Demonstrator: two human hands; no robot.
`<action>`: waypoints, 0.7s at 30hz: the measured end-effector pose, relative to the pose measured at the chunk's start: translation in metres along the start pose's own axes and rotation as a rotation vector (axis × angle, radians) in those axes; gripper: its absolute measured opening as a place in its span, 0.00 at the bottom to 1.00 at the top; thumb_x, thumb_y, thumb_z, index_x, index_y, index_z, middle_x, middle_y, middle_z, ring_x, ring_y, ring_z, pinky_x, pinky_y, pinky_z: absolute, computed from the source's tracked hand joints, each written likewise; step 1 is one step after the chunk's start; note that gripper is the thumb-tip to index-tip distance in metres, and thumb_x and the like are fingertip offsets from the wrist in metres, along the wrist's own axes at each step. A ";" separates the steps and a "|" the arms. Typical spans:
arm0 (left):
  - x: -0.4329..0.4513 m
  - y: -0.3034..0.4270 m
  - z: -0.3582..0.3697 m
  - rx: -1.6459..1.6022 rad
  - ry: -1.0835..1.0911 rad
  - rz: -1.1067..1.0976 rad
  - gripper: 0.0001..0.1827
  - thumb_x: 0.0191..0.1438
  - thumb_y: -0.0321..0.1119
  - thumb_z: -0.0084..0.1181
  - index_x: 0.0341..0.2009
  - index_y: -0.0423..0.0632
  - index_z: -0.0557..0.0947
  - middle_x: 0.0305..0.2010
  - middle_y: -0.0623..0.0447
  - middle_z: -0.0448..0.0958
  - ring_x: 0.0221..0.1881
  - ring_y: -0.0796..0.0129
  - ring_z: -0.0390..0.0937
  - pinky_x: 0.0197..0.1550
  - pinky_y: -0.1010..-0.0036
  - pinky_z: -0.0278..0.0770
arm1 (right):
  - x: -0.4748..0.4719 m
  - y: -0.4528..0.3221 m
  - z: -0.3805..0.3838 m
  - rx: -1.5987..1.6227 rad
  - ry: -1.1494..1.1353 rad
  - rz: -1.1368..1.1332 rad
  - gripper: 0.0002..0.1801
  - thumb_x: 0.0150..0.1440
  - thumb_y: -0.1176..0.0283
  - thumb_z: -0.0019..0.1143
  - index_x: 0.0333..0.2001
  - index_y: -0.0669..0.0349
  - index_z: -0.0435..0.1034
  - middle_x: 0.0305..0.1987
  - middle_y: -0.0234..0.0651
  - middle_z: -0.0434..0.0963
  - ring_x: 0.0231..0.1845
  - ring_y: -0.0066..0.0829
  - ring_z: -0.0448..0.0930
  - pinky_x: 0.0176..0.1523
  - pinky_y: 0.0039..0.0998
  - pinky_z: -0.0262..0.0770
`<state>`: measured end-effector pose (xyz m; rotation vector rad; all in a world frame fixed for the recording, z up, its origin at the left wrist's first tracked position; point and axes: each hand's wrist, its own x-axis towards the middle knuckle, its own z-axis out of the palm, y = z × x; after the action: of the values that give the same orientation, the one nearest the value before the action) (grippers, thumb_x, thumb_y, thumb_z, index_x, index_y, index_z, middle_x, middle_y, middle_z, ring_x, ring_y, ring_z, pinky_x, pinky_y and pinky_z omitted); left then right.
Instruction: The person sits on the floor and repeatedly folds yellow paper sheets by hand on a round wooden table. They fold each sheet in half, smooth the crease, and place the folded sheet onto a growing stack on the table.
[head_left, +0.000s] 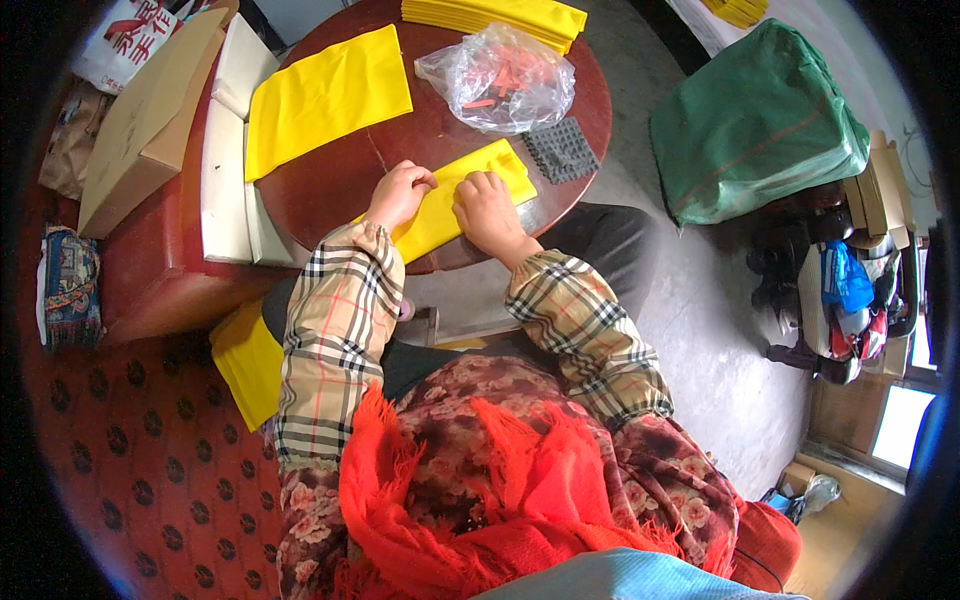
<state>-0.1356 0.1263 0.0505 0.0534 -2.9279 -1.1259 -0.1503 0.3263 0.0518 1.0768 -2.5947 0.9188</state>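
Note:
On the round dark-red table lies a narrow folded piece of yellow fabric (431, 231), slanting away to the right. My left hand (403, 196) is at its left long edge, thumb and fingertips drawn together on the fabric. My right hand (491, 216) rests on top of the piece with bent fingers; the palm hides whether it grips any of it. Just beyond the far end is a dark grey studded mat (561, 151). A clear plastic bag (491, 82) with small orange-red strips inside sits farther back.
A flat yellow fabric piece (330, 97) lies at the table's left, and a yellow stack (495, 16) at its back. Left of the table (330, 199) stands a red sofa (180, 247) bearing a cardboard box (150, 142). To the right is a large green bag (757, 131).

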 end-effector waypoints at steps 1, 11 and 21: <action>0.000 0.000 0.000 -0.007 0.007 0.011 0.04 0.51 0.30 0.59 0.32 0.49 0.84 0.35 0.50 0.75 0.40 0.56 0.76 0.43 0.66 0.73 | -0.001 0.000 0.000 0.006 0.014 0.012 0.11 0.50 0.68 0.56 0.37 0.62 0.71 0.42 0.43 0.71 0.47 0.46 0.70 0.53 0.43 0.65; 0.002 -0.005 0.003 -0.014 -0.005 -0.028 0.05 0.52 0.32 0.58 0.33 0.50 0.85 0.36 0.49 0.75 0.41 0.55 0.76 0.44 0.64 0.73 | -0.002 -0.002 -0.013 -0.095 -0.147 0.075 0.18 0.51 0.62 0.59 0.41 0.64 0.71 0.46 0.44 0.70 0.51 0.45 0.68 0.56 0.42 0.64; -0.007 0.007 0.005 0.027 0.104 0.005 0.06 0.52 0.28 0.57 0.36 0.47 0.81 0.37 0.48 0.74 0.41 0.53 0.74 0.44 0.64 0.73 | 0.005 0.011 -0.002 -0.189 -0.333 0.066 0.32 0.56 0.54 0.52 0.62 0.53 0.62 0.72 0.46 0.54 0.73 0.51 0.50 0.72 0.52 0.43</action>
<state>-0.1289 0.1347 0.0515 0.1017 -2.8502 -1.0498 -0.1618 0.3305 0.0506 1.1833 -2.9269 0.5273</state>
